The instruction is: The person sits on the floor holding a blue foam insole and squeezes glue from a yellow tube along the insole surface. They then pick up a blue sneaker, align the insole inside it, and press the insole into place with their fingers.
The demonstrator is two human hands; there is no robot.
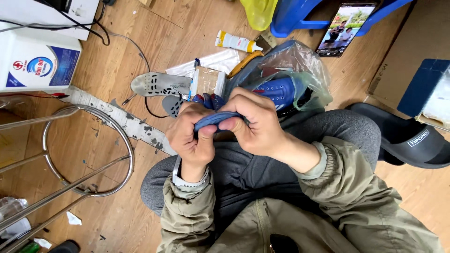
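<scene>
Both hands close over a blue shoe (276, 91) that rests on the person's lap, and each grip pinches the same narrow blue edge of it: the left hand (192, 138) clamps it from below with thumb and curled fingers, the right hand (255, 124) folds over it from above, thumb pressed against the strip. That edge bends where it is squeezed, so it looks soft and pliable, light enough to turn with the fingers; the firmer body with its laces, lying just beyond the hands, seems the steadier place to take hold, and the clear plastic bag (304, 70) wrapped around it is likely slippery. Just beyond the shoe, on the wooden floor, lie a grey perforated insole (157, 84), a small clear packet (208, 79) and a white tube with a yellow cap (236, 42). Further beyond the shoe, a phone (344, 28) leans against blue plastic. Well off to the left of the shoe stands a white box with a blue label and a small red mark (37, 63). To the right of the shoe sit a black slide sandal (408, 140) and a brown cardboard box (403, 47).
</scene>
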